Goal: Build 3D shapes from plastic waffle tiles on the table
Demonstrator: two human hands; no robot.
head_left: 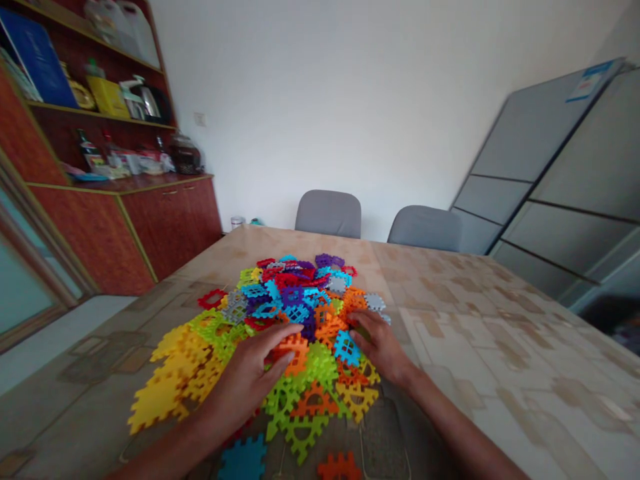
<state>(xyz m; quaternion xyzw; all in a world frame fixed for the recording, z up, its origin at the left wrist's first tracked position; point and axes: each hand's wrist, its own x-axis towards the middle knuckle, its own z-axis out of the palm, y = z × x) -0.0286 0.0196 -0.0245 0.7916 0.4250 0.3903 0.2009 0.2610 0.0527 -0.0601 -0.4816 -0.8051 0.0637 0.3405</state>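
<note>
A heap of toothed plastic interlocking building pieces lies on the table in front of me. My left hand [253, 363] reaches in from the left, its thumb and index finger on either side of an orange interlocking piece [296, 353], which looks pinched between them. My right hand [381, 343] is at the heap's right side, fingers apart and slightly curled. Its thumb meets the edge of a light blue window-patterned piece [347, 348], and its fingertips rest near an orange piece [354, 301]. Lime green pieces [320, 365] lie between the hands. Yellow pieces [167, 390] are left of my left forearm.
Red, purple, blue and grey pieces pile up at the heap's back. A blue piece [244, 459] and an orange piece [340, 467] lie near me. The patterned table [465, 320] extends right. Two grey chairs [327, 212] stand behind it, and a wooden cabinet [175, 220] at left.
</note>
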